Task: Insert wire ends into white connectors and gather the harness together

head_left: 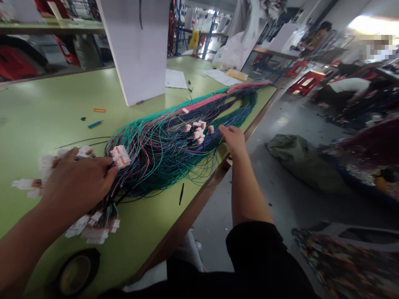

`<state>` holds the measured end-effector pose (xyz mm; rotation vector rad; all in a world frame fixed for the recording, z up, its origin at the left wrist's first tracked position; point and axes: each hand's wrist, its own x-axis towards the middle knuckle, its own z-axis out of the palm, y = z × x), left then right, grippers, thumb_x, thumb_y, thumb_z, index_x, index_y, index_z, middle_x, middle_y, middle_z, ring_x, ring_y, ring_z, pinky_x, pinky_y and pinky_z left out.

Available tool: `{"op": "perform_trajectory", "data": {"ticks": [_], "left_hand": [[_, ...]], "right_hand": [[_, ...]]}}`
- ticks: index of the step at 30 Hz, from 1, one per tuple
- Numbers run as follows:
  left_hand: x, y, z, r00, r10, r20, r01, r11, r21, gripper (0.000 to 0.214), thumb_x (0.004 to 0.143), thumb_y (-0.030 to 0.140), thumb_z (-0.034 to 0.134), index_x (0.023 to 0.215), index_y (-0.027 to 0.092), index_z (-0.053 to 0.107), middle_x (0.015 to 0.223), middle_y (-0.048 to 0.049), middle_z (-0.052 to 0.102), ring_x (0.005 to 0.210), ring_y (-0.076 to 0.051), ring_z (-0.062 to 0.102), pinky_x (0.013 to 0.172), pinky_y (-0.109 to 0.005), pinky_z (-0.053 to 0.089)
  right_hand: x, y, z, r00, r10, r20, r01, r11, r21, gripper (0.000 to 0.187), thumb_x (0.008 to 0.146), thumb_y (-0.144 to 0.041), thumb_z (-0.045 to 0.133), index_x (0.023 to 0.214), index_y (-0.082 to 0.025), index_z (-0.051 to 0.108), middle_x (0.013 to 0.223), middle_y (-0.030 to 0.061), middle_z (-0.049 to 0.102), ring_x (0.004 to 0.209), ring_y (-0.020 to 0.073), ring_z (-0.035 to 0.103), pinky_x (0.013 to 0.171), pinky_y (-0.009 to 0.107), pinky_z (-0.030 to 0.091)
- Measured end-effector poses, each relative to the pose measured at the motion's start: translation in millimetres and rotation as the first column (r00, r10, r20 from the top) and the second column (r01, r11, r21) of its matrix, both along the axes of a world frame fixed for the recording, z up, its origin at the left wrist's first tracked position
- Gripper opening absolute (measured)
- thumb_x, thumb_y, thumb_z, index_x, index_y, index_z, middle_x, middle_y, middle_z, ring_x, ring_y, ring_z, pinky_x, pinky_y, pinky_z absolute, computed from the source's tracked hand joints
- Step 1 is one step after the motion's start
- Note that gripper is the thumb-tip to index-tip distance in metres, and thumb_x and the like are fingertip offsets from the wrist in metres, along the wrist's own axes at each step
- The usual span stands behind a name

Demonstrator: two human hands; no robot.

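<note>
A long bundle of thin green, pink and dark blue wires (183,143) lies lengthwise on the green table. My left hand (77,187) is closed, thumb and forefinger pinching dark wires just behind a block of white-and-orange connectors (120,157). More white connectors (93,228) hang at the wire ends below that palm, and others lie beyond its knuckles, partly hidden. At the bundle's right side my right hand (233,139) has its fingers pressed together; what is between them is too small to make out. A loose cluster of white connectors (198,132) rests on the wires left of it.
A roll of black tape (77,272) sits near the table's front. A white upright panel (140,54) stands behind the bundle, with paper sheets (176,79) beside it. A blue tool (95,124) lies left. Past the table edge are a green sack (299,162), red stools (307,82) and other people.
</note>
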<state>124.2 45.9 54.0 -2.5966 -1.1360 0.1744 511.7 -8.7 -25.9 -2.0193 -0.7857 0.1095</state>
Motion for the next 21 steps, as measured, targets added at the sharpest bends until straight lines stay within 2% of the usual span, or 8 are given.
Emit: {"op": "perform_trajectory", "data": {"ticks": [2,4,7,11,14,16,21], "left_hand": [[-0.2,-0.8,1.0,1.000,0.002,0.006,-0.002,1.000,0.005,0.044,0.087,0.036,0.025,0.069,0.017,0.061,0.068,-0.0096,0.065,0.077,-0.024,0.059,0.082,-0.040,0.041],[-0.6,-1.6,1.1,1.000,-0.015,0.012,0.015,1.000,0.026,0.044,0.087,0.036,0.025,0.069,0.017,0.060,0.068,-0.0086,0.064,0.076,-0.023,0.058,0.084,-0.040,0.040],[-1.2,-0.6,-2.3,0.999,-0.039,0.028,0.038,0.999,0.035,0.045,0.087,0.034,0.023,0.067,0.018,0.060,0.066,-0.0080,0.063,0.073,-0.023,0.057,0.083,-0.040,0.041],[-2.7,5.3,-13.0,0.993,-0.004,0.119,-0.009,0.995,0.104,0.045,0.081,0.039,0.023,0.053,0.021,0.053,0.057,-0.0077,0.057,0.068,-0.024,0.055,0.079,-0.040,0.043],[-4.6,8.5,-18.8,0.984,-0.048,0.173,0.022,0.989,0.148,0.045,0.080,0.040,0.021,0.050,0.022,0.049,0.052,-0.0073,0.052,0.065,-0.025,0.055,0.077,-0.040,0.044],[-5.8,8.9,-20.3,0.978,-0.076,0.195,0.044,0.985,0.168,0.043,0.080,0.039,0.022,0.048,0.023,0.046,0.051,-0.0067,0.051,0.064,-0.024,0.054,0.078,-0.040,0.044],[-6.2,8.6,-20.4,0.968,-0.093,0.235,0.054,0.984,0.169,0.039,0.079,0.038,0.024,0.046,0.023,0.038,0.048,-0.0051,0.047,0.063,-0.023,0.055,0.086,-0.039,0.042]], "right_hand": [[-0.7,9.6,1.4,0.983,0.003,0.183,0.024,0.989,-0.146,0.009,0.068,-0.028,0.056,0.065,-0.019,0.060,0.078,0.0069,0.065,0.076,0.0219,0.058,0.070,0.035,0.044],[0.8,18.6,0.6,0.943,0.118,0.312,-0.027,0.959,-0.282,0.015,0.069,-0.022,0.053,0.078,-0.019,0.064,0.089,0.0075,0.067,0.085,0.0234,0.059,0.075,0.036,0.043],[6.8,25.9,-4.3,0.915,0.257,0.312,-0.145,0.929,-0.339,0.020,0.072,-0.025,0.051,0.082,-0.019,0.067,0.090,0.0067,0.068,0.088,0.0232,0.059,0.078,0.036,0.043],[16.5,22.3,-12.3,0.939,0.247,0.238,-0.221,0.967,-0.130,0.022,0.069,-0.024,0.053,0.084,-0.019,0.068,0.083,0.0039,0.067,0.083,0.0210,0.059,0.078,0.034,0.044],[19.1,14.7,-14.3,0.943,0.257,0.212,-0.268,0.963,0.020,0.020,0.066,-0.023,0.054,0.081,-0.018,0.067,0.084,0.0029,0.066,0.082,0.0193,0.058,0.081,0.034,0.043],[18.4,9.6,-13.0,0.944,0.270,0.191,-0.289,0.954,0.084,0.018,0.066,-0.027,0.057,0.080,-0.018,0.066,0.086,0.0032,0.065,0.081,0.0180,0.056,0.080,0.034,0.042],[14.1,-2.4,-6.9,0.952,0.272,0.143,-0.293,0.943,0.158,0.024,0.064,-0.034,0.063,0.082,-0.019,0.063,0.088,0.0021,0.064,0.063,0.0112,0.047,0.064,0.028,0.040]]}}
